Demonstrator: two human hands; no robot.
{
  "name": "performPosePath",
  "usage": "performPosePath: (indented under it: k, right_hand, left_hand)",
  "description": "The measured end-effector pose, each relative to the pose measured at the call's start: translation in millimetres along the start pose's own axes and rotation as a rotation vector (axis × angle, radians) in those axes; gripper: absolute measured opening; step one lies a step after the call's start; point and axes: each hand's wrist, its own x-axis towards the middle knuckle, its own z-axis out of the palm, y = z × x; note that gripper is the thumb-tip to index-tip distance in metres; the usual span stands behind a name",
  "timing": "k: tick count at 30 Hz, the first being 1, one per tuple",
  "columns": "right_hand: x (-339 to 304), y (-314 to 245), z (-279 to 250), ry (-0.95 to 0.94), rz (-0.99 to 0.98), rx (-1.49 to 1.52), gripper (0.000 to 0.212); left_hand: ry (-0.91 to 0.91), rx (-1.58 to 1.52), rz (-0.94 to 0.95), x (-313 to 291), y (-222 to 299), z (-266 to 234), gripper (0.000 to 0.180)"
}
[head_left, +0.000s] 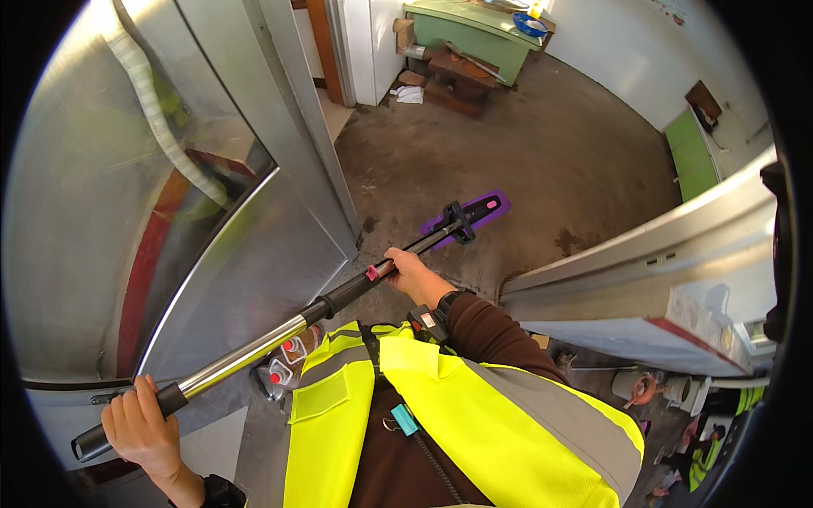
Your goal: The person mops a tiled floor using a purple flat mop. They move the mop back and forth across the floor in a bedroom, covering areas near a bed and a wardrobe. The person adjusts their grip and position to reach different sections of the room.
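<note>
Right hand (410,276) and left hand (141,428) gripping mop pole (246,354), axis eight-to-two o'clock; purple mop head (485,209) at one-to-two o'clock from nearer right hand

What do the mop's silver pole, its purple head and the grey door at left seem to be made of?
Silver pole: likely polished metal, with bright, mirror-like streaks along it.
Purple head: perhaps plastic or fabric, rather matt; its even colour shows no clear texture.
Grey door: probably metal, satin finish, judging by soft, blurred reflections.

Floor (542,152): brown, dark-stained | on it: white cloth (409,95), green desk (506,57)
</note>
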Motion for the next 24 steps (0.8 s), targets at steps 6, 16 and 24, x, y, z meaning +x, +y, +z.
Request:
performPosePath:
  k: [6, 16, 24]
  right_hand:
    - [69, -83, 14, -0.075, 0.027, -0.115, 0.008]
    - [141, -219, 43, -0.122, 0.117, -0.096, 0.010]
    - [224, -283, 88, -0.274, 0.266, -0.418, 0.009]
  left_hand:
    - [-0.016, 0.040, -0.022, 87, 29, 44, 0.007]
    - [-0.017, 0.085, -0.004, 227, 45, 83, 0.010]
    - [-0.286, 0.145, -0.203, 291, 105, 84, 0.010]
